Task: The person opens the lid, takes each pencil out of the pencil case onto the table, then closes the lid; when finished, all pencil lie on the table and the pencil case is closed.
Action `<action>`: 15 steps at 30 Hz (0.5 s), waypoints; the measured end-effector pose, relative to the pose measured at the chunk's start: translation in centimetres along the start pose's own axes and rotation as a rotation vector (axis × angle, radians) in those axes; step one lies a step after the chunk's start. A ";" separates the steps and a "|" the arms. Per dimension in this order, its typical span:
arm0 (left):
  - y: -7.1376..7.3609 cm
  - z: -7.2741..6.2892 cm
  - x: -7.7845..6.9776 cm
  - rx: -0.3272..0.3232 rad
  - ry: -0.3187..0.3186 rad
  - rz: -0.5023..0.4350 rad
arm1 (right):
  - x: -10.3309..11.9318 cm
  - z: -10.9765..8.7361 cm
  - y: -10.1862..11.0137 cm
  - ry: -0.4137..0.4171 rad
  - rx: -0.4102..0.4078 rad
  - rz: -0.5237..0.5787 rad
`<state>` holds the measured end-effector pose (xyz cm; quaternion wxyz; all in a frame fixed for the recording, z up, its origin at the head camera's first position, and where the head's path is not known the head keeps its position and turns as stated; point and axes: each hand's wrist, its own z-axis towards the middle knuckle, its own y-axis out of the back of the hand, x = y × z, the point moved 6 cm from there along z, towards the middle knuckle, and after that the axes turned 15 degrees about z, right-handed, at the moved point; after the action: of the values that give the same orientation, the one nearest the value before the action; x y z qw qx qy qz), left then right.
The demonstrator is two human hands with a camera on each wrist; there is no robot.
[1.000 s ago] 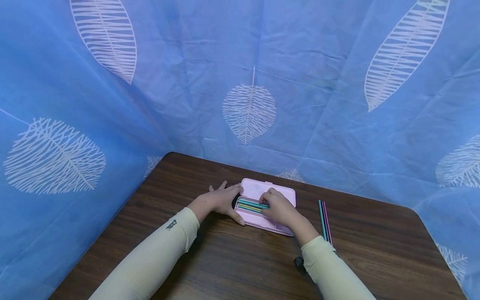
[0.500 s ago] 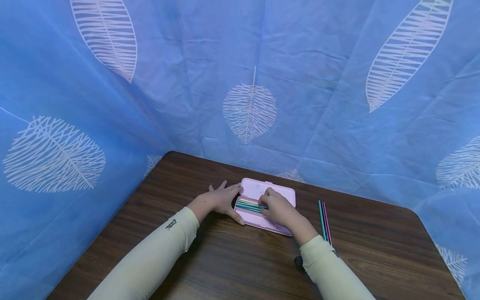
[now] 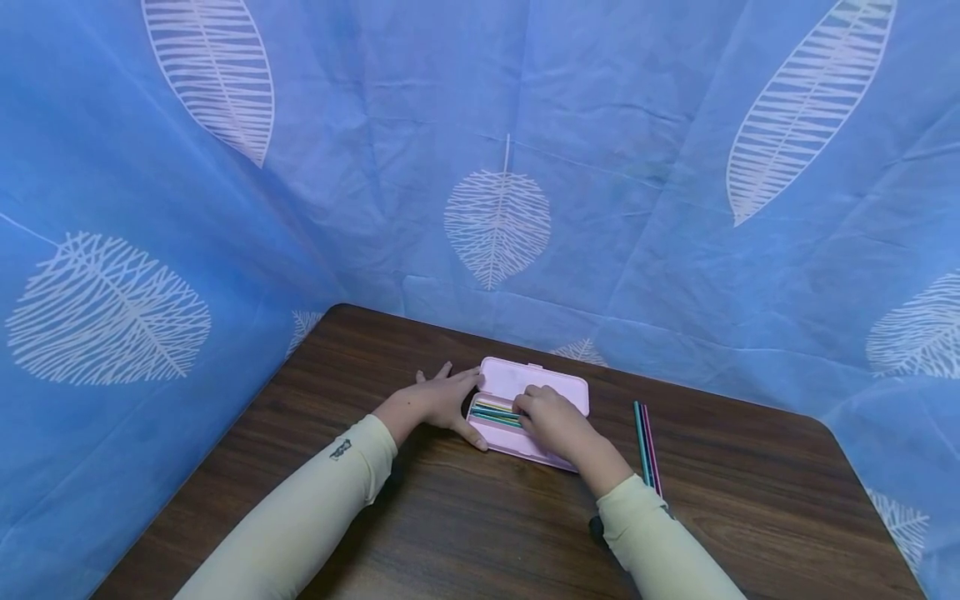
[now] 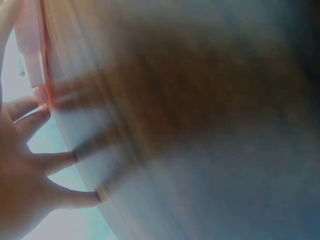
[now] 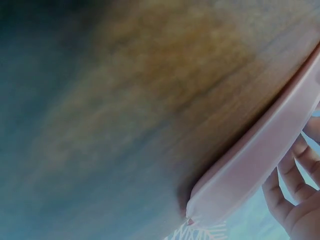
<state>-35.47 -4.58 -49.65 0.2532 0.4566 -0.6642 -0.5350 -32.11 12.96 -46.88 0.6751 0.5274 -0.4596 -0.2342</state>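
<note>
A pink pencil case (image 3: 498, 377) lies with its lid raised on the dark wooden table. Inside it several slim pencils (image 3: 495, 414), mostly green with some yellow, lie lengthwise. My left hand (image 3: 447, 402) spreads across the case's left end, fingers at the lid side and thumb at the near corner; the left wrist view shows its fingers (image 4: 60, 162) splayed. Over the right part of the case is my right hand (image 3: 553, 419), fingers bent at the pencils' right ends. Its fingertips are hidden, so a grip cannot be confirmed. The right wrist view shows the case's side wall (image 5: 250, 165).
To the right of the case, a few more pencils (image 3: 647, 450), green, dark and magenta, lie side by side, partly behind the right sleeve. A small black object (image 3: 596, 529) sits at the right wrist. A blue leaf-patterned curtain (image 3: 375, 208) hangs behind the table (image 3: 750, 483).
The pencils in the case have shifted: the yellow one, formerly nearer the front, shows further back. My right hand has moved slightly left and its fingers have lowered. The left hand stays in place.
</note>
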 end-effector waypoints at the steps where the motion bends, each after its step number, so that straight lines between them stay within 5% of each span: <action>1: 0.0 0.0 0.0 -0.002 -0.001 -0.002 | 0.0 0.0 0.0 -0.002 0.003 -0.003; 15: 0.3 -0.3 -0.2 -0.001 -0.004 0.002 | 0.1 -0.1 -0.1 0.003 0.004 -0.013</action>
<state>-35.24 -4.50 -49.29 0.2528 0.4545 -0.6650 -0.5360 -31.99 12.93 -46.94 0.6733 0.5319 -0.4557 -0.2368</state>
